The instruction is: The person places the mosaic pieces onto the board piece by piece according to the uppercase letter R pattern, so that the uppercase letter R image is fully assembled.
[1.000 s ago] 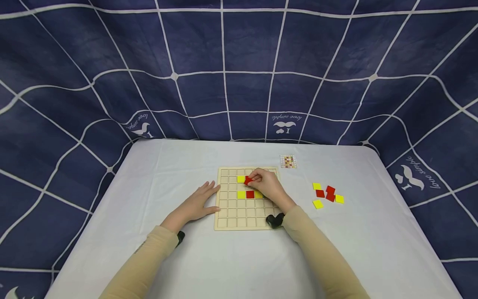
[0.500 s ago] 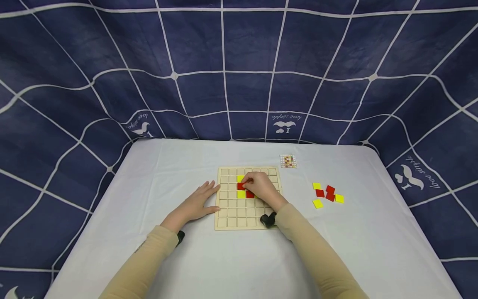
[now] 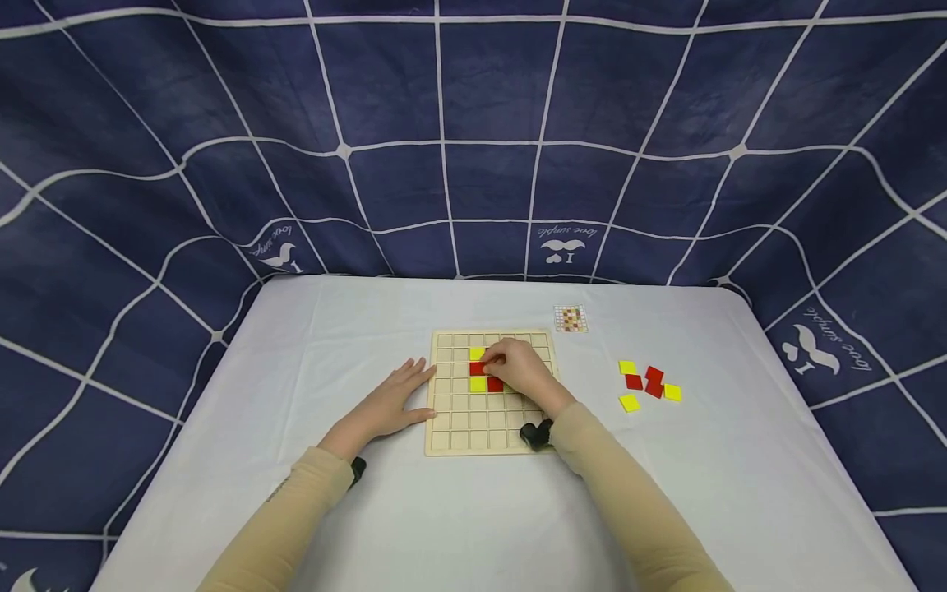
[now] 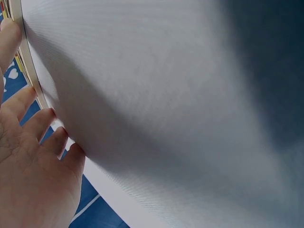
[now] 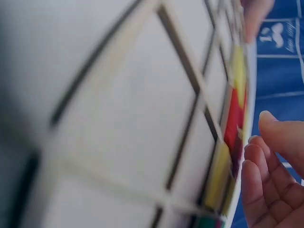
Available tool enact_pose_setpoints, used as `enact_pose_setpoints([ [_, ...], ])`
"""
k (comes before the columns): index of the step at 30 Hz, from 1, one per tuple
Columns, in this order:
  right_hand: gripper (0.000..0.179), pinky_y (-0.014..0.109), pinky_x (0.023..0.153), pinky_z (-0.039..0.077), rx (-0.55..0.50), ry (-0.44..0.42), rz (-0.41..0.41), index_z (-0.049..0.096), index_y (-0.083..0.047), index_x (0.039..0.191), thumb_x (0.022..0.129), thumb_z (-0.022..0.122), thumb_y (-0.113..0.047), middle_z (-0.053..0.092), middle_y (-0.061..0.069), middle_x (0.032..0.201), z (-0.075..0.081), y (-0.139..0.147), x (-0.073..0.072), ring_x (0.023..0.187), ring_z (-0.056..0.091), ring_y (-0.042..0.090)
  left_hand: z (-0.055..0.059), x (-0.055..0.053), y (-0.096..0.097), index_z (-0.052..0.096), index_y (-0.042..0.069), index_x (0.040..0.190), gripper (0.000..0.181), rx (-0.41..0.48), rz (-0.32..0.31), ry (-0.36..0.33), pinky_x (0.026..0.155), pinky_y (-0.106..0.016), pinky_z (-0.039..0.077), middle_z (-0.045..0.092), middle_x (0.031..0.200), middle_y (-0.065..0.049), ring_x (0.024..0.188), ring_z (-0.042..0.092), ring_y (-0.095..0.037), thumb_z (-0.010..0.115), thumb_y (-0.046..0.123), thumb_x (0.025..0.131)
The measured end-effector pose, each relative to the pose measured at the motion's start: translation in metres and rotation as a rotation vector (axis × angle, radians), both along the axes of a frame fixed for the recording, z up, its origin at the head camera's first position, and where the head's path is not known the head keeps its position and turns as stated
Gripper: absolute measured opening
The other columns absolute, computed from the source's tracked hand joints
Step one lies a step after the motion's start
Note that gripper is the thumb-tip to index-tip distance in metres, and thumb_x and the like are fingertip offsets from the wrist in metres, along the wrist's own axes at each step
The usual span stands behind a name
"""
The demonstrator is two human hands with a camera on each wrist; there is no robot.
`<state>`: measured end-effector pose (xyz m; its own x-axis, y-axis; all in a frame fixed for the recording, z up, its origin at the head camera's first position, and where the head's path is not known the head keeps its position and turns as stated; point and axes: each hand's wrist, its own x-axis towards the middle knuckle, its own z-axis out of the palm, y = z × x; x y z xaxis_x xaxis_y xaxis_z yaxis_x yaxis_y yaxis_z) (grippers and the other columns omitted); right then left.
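A pale wooden grid board [image 3: 466,441] lies on the white-covered table. My left hand [image 3: 395,401] is spread flat, fingertips and thumb touching the board's left edge; the left wrist view shows its fingers [image 4: 38,124] along that edge. Over the board's upper middle is my right hand [image 3: 520,367], its fingertips beside a red tile [image 3: 477,369]. That tile lies in a cell between one yellow tile [image 3: 477,353] above and another below. Further tiles are partly hidden under the right hand. In the right wrist view, thumb and loosely bent fingers [image 5: 252,175] show no tile between them.
Several loose red and yellow tiles [image 3: 654,388] lie on the table right of the board. A small printed pattern card [image 3: 571,319] is behind the board's right corner. Dark blue checked cloth [image 3: 488,189] hangs behind the table.
My right hand has brought a red tile down-left into a cell under the upper yellow tile, let go, and drawn slightly right. The left hand has not moved.
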<state>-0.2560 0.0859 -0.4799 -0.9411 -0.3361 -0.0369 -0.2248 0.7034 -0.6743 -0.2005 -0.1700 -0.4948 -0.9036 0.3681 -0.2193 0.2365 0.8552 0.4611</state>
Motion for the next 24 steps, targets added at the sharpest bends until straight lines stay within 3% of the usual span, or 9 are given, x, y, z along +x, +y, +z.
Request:
enact_pose_setpoints([
  [8, 0.018, 0.032, 0.079, 0.056, -0.099, -0.046, -0.098, 0.075, -0.010, 0.107, 0.092, 0.070, -0.018, 0.071, 0.006, 0.102, 0.013, 0.048, 0.000, 0.087, 0.065, 0.018, 0.002, 0.000, -0.001, 0.032, 0.015, 0.155, 0.083, 0.005, 0.000, 0.002, 0.124, -0.052, 0.017, 0.019, 0.165, -0.011, 0.154, 0.011, -0.032, 0.070, 0.045, 0.088],
  [16, 0.027, 0.027, 0.074, 0.055, -0.067, -0.075, -0.232, 0.070, -0.005, 0.117, 0.093, 0.068, -0.018, 0.069, 0.014, 0.110, 0.020, 0.115, 0.005, 0.093, 0.063, 0.024, 0.002, 0.000, -0.002, 0.031, 0.014, 0.155, 0.082, 0.002, -0.018, 0.010, 0.124, -0.052, 0.018, 0.019, 0.164, -0.012, 0.153, 0.011, -0.033, 0.069, 0.045, 0.089],
  [24, 0.029, 0.022, 0.067, 0.050, 0.023, -0.098, -0.327, 0.067, -0.002, 0.119, 0.093, 0.068, -0.016, 0.070, 0.017, 0.107, 0.011, 0.180, 0.017, 0.084, 0.063, 0.022, 0.002, 0.001, -0.002, 0.031, 0.014, 0.155, 0.082, 0.008, -0.020, 0.012, 0.124, -0.052, 0.018, 0.020, 0.164, -0.013, 0.153, 0.012, -0.033, 0.069, 0.045, 0.090],
])
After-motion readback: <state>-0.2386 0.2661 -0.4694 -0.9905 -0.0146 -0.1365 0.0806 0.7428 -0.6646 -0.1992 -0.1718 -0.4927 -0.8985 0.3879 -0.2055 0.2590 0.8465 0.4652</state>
